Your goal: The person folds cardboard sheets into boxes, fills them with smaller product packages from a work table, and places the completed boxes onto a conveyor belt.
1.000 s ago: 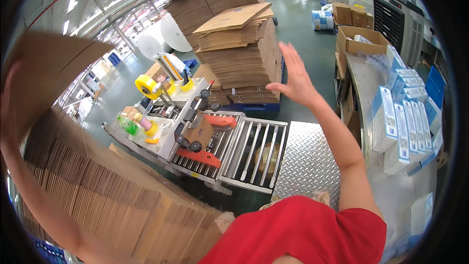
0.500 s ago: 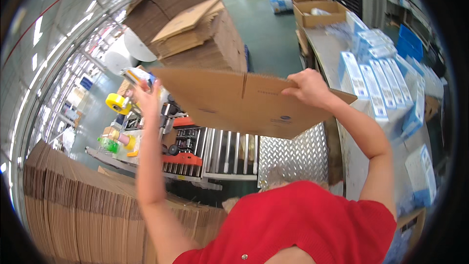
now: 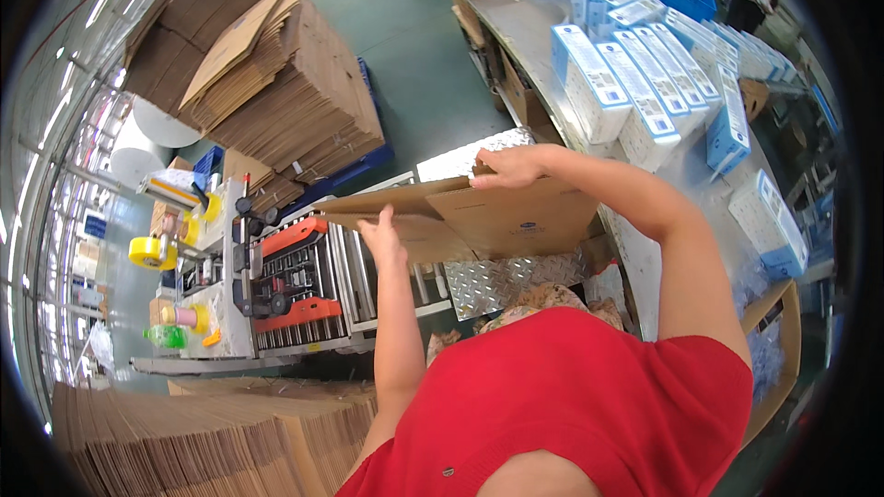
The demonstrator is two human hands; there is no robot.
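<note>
A brown cardboard box (image 3: 516, 221), partly unfolded with its flaps standing up, is held in front of my body above the metal plate. My right hand (image 3: 513, 167) grips its far upper edge, fingers bent over the board. At the box's left part my left hand (image 3: 382, 237) has the near flap edge between thumb and fingers; some fingertips are hidden by the board. Beneath the box lies a diamond-pattern metal plate (image 3: 474, 290). To its left runs a roller conveyor (image 3: 359, 267), joined to a taping machine with orange-red side guides (image 3: 299, 310).
Flattened cartons (image 3: 212, 442) stand packed at the lower left. More flat cartons (image 3: 304, 83) are piled on a blue pallet beyond the conveyor. On the right, a table (image 3: 543, 64) bears several blue-and-white boxes (image 3: 589, 83). A yellow tape roll (image 3: 152, 253) sits at far left.
My left hand has come across to the right and onto the box. The board has gone from nearly flat to partly opened, and my right hand has moved left with it. The view has turned right.
</note>
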